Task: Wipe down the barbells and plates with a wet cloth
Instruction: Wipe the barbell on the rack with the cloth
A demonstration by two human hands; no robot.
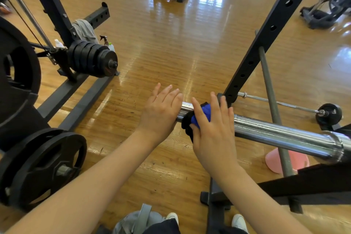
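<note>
Right hand [212, 129]: fingers straight and spread, palm pressing a blue-and-black cloth [197, 118] flat onto the chrome sleeve of a barbell [275, 133]; a pressing grip, not a clenched one. Left hand [161, 110]: released, fingers straight and together, palm resting on the free end of the same sleeve, at 9 o'clock of the cloth and just beside it. Barbell: lies roughly level, running from frame centre toward 4 o'clock, where its collar meets the frame edge; it sits against a black perforated rack upright [269, 30] that slants up toward 1 o'clock. Second barbell [281, 103]: thin, on the wooden floor [171, 40] at 3 o'clock, with a small black plate [329, 114] on its far end. Pink cone [296, 161]: on the floor under the chrome sleeve, at 4 o'clock. Stacked black plates [93, 59]: on a horizontal peg at 10 o'clock. Spray bottle [109, 43]: just behind that stack. Grey cloth [84, 30]: draped over the frame above the stack. Large black plates [43, 165]: on a storage peg at 8 o'clock. White shoes [239, 222]: at 6 o'clock.
</note>
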